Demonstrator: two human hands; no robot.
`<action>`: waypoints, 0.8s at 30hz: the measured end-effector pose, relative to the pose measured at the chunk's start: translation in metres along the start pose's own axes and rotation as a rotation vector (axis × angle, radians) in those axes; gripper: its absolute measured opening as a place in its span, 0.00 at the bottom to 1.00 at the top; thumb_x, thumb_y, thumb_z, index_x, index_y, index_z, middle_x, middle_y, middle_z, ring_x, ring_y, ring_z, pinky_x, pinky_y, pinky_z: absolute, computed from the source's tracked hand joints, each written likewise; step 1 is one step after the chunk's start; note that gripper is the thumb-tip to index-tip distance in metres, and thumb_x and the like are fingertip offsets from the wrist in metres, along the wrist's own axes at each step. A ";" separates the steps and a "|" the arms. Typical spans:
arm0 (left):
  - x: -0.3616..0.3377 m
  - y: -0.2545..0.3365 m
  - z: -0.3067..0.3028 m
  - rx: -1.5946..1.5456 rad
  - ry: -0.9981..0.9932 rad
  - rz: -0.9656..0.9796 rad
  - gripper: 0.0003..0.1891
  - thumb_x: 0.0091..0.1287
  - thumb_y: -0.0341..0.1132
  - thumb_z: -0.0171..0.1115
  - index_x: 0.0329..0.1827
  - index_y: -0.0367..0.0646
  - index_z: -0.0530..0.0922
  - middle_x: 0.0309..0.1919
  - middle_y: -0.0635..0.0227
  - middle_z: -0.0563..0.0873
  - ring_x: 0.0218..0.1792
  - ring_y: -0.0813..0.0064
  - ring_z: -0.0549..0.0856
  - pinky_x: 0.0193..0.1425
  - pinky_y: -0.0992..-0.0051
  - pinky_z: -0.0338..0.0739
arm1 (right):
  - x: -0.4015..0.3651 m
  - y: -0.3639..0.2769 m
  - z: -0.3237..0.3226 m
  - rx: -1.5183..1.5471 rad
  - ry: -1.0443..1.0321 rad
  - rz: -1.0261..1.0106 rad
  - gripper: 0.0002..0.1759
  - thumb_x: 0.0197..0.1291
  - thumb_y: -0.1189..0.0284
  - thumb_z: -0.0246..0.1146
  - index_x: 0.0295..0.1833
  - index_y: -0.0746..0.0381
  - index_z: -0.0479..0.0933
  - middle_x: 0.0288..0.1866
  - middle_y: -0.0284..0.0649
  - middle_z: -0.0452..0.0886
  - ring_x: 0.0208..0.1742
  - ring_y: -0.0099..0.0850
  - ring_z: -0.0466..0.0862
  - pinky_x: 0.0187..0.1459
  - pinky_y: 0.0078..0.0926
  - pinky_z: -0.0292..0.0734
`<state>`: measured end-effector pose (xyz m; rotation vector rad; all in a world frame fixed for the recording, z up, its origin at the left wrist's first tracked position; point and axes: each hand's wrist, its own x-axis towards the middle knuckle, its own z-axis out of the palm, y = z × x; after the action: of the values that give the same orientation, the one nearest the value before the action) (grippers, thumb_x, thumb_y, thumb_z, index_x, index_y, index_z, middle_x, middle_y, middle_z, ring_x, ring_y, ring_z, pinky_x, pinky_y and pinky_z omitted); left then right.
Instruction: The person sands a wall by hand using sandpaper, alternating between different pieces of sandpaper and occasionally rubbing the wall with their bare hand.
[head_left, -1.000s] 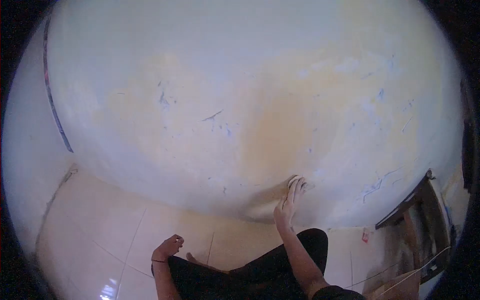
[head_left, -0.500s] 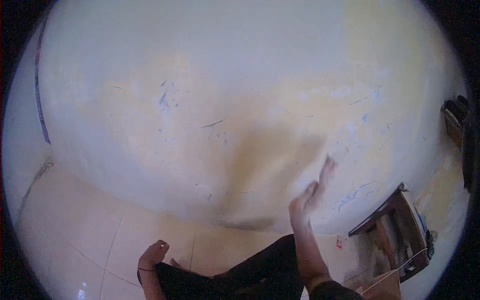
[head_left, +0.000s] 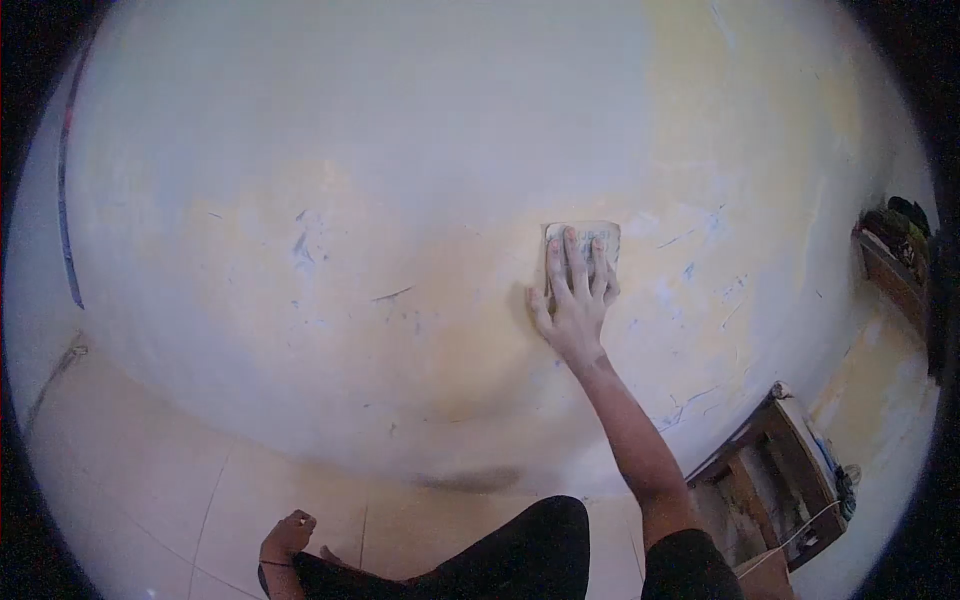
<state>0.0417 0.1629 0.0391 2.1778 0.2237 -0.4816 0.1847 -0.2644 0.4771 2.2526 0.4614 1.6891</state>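
My right hand (head_left: 575,315) lies with its fingers spread over a sheet of sandpaper (head_left: 609,236), pressing it against the wall (head_left: 480,130). Print shows on the sheet's pale back, and its grit side is hidden against the wall. Pale dust coats that hand. The wall is whitish with yellow patches, scratches and bluish chipped spots. Down at the lower left, my left hand (head_left: 288,535) rests by my knee with its fingers curled; whatever may be inside them is hidden.
A dark wooden piece of furniture (head_left: 775,480) stands against the wall at the lower right, with a pale cord (head_left: 815,518) across it. Farther right is a wooden shelf (head_left: 890,265) with dark items. Tiles cover the floor (head_left: 180,500).
My right hand has moved up and left from a blurred, edge-on pose and now lies flat on the sandpaper against the wall. My left hand stays by my knee; the view has shifted slightly.
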 end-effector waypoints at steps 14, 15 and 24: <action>0.002 -0.010 0.003 0.076 0.030 0.162 0.21 0.65 0.48 0.57 0.50 0.39 0.77 0.41 0.47 0.85 0.45 0.49 0.84 0.49 0.59 0.79 | 0.038 0.014 -0.013 -0.037 -0.088 -0.168 0.37 0.59 0.59 0.56 0.74 0.55 0.59 0.78 0.44 0.53 0.78 0.46 0.49 0.75 0.53 0.37; -0.008 0.004 -0.001 -0.008 0.034 0.013 0.21 0.65 0.48 0.56 0.51 0.39 0.77 0.42 0.47 0.85 0.45 0.49 0.84 0.49 0.59 0.79 | 0.038 0.013 -0.014 -0.036 -0.086 -0.160 0.37 0.59 0.59 0.56 0.74 0.55 0.59 0.77 0.45 0.53 0.78 0.46 0.49 0.75 0.52 0.37; 0.006 -0.006 0.003 0.019 0.022 0.022 0.22 0.66 0.49 0.55 0.51 0.39 0.78 0.41 0.49 0.86 0.47 0.53 0.84 0.51 0.62 0.78 | 0.039 0.011 -0.018 -0.024 -0.074 -0.163 0.37 0.59 0.58 0.56 0.74 0.56 0.58 0.78 0.44 0.51 0.78 0.46 0.48 0.74 0.56 0.36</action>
<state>0.0439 0.1642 0.0303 2.2027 0.2076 -0.4497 0.1787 -0.2573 0.5204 2.1869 0.5870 1.5183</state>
